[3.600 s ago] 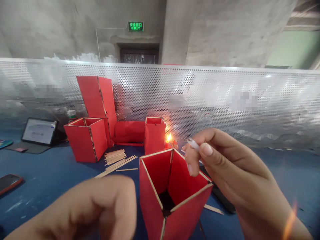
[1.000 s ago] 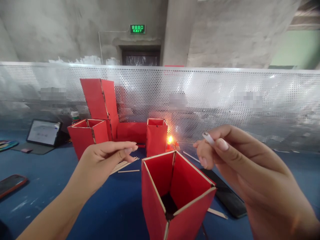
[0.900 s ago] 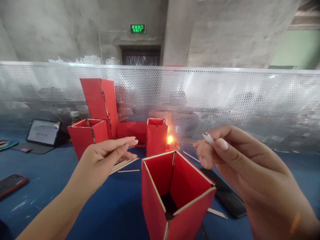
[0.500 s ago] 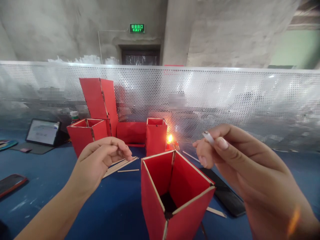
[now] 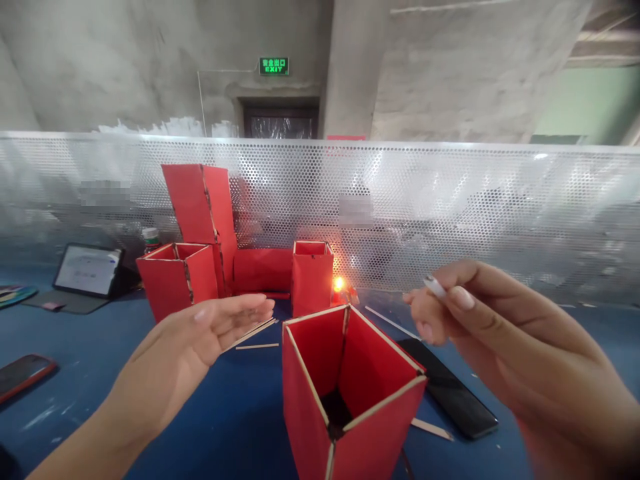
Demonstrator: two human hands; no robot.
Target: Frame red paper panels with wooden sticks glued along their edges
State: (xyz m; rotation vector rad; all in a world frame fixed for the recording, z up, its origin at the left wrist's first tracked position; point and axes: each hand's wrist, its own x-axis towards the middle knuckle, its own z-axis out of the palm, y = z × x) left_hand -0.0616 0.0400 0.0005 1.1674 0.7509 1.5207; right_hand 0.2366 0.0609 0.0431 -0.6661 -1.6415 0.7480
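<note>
My right hand pinches a short white glue stick with a darkened tip between thumb and forefinger. It is held in the air, right of an open-topped red box. Pale wooden strips edge this box, and its corners show dark marks. My left hand hovers left of the box, fingers stretched out and nothing in them. Under its fingertips lie thin wooden sticks, partly hidden by the hand.
A small flame burns behind the box, beside a smaller red box. Further left stand a tall red column and another red box. A black phone, a tablet and a red-edged phone lie around.
My left hand has opened from a loose curl, its fingers now straighter. The right hand has shifted slightly right and down with the glue stick. An orange glint at lower right is gone.
</note>
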